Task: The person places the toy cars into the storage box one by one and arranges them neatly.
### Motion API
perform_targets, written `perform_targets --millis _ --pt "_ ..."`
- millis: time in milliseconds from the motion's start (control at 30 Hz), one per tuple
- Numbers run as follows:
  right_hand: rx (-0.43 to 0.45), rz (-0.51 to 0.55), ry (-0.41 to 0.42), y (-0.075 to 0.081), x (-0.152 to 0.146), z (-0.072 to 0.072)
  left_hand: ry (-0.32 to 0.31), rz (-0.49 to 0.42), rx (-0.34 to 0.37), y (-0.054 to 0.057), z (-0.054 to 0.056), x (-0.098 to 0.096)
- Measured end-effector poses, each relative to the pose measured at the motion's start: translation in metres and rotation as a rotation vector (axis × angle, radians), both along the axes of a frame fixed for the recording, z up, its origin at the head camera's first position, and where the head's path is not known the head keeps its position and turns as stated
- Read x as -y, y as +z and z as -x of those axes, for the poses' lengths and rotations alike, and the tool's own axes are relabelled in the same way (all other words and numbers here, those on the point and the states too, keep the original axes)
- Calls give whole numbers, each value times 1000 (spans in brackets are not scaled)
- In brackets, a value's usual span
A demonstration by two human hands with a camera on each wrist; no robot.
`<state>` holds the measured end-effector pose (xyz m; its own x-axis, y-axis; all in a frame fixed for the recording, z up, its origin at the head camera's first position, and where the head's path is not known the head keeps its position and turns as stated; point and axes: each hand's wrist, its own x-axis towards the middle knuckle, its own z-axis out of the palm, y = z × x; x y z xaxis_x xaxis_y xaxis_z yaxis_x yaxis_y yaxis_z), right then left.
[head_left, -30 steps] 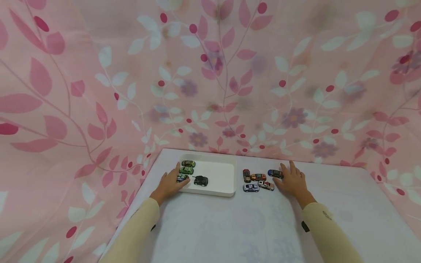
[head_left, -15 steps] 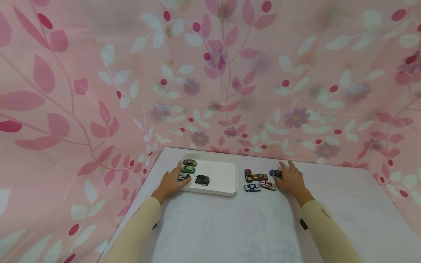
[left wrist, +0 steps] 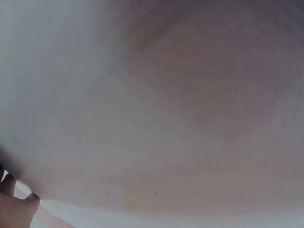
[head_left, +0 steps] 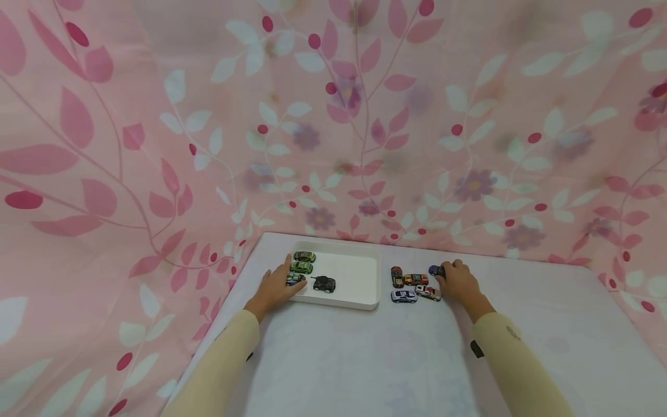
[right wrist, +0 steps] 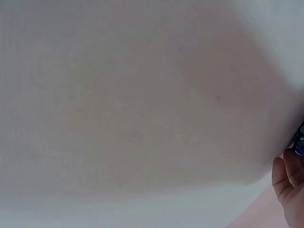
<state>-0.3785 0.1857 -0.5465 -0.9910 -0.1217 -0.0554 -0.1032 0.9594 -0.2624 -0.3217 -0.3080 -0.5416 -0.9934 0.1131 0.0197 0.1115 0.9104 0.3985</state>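
Observation:
My left hand [head_left: 275,288] rests at the left side of the white tray [head_left: 378,284], thumb spread away from its fingers at the near corner. Close beside the thumb is a blue-and-green toy car [head_left: 294,279], partly covered by the hand. Two green toy cars, one yellowish [head_left: 304,256] and one brighter [head_left: 301,267], lie beyond it in the tray, with a black tank-like toy vehicle [head_left: 324,284] to their right. On the table my right hand [head_left: 462,286] pinches a dark blue toy car [head_left: 435,270] between thumb and fingers; the car [right wrist: 299,142] shows at the edge of the right wrist view.
Between tray and right hand lie a dark red toy car [head_left: 398,277], an orange-red one [head_left: 416,279], a white-and-blue one [head_left: 403,296] and a white-and-red one [head_left: 428,292]. A pink floral curtain [head_left: 359,145] hangs behind the white-covered table [head_left: 365,359].
The right hand's fingers have drawn in from a spread pose and now grip the dark blue car. The left hand stays at the tray. The head view has shifted slightly.

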Motion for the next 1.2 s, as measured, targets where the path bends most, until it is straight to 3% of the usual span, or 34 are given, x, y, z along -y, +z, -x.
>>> perform_targets --millis 200,433,600,967,1200 --pt "65 -11 -19 6 3 3 -4 -5 -13 0 0 1" --pt "73 -2 -6 9 3 1 -4 -11 -22 -1 1 1" --pt "56 0 12 13 5 3 -2 -1 5 -1 1 1" --pt "36 65 23 28 20 12 2 13 -13 1 3 0" --pt "-36 134 44 37 41 11 2 12 2 2 0 -1"
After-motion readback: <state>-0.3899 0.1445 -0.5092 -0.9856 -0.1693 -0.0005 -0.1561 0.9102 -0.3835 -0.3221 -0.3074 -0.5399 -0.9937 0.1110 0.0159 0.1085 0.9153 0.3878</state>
